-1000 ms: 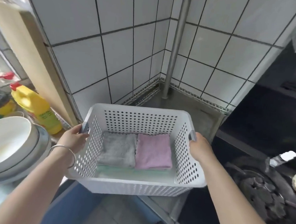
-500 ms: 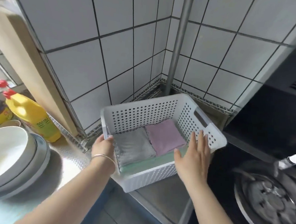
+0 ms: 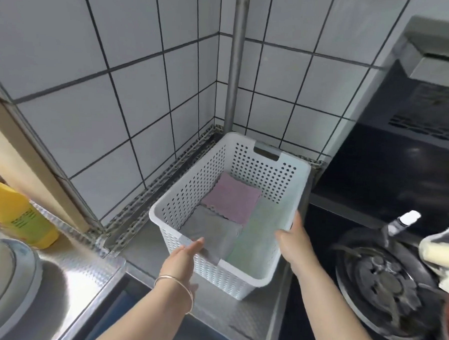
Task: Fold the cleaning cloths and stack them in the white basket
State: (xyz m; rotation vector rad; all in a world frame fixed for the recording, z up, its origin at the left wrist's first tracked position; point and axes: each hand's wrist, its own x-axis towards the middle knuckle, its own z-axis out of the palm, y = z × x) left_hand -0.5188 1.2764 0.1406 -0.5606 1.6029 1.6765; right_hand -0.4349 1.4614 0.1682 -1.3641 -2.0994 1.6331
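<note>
Left hand [image 3: 185,256] touches the basket [image 3: 298,199] near end, fingers straight together; right hand [image 3: 292,241] on its side rim – fingers seemingly relaxed. Folded cloths [image 3: 231,198] lie beyond them.

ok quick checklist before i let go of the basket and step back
1. Basket seated on the steel counter in the tiled corner: ok, though its near corner sits close to the counter edge.
2. Cloths folded and inside: ok. Pink cloth and grey cloth lie flat on a green cloth.
3. Nothing hanging over the rim: ok.
4. Left hand free: ok, fingers straight against the near rim.
5. Right hand free: ok, fingers straight along the right wall.
6. Clear of the burner: ok, apart; whether it is lit, cannot tell.
</note>
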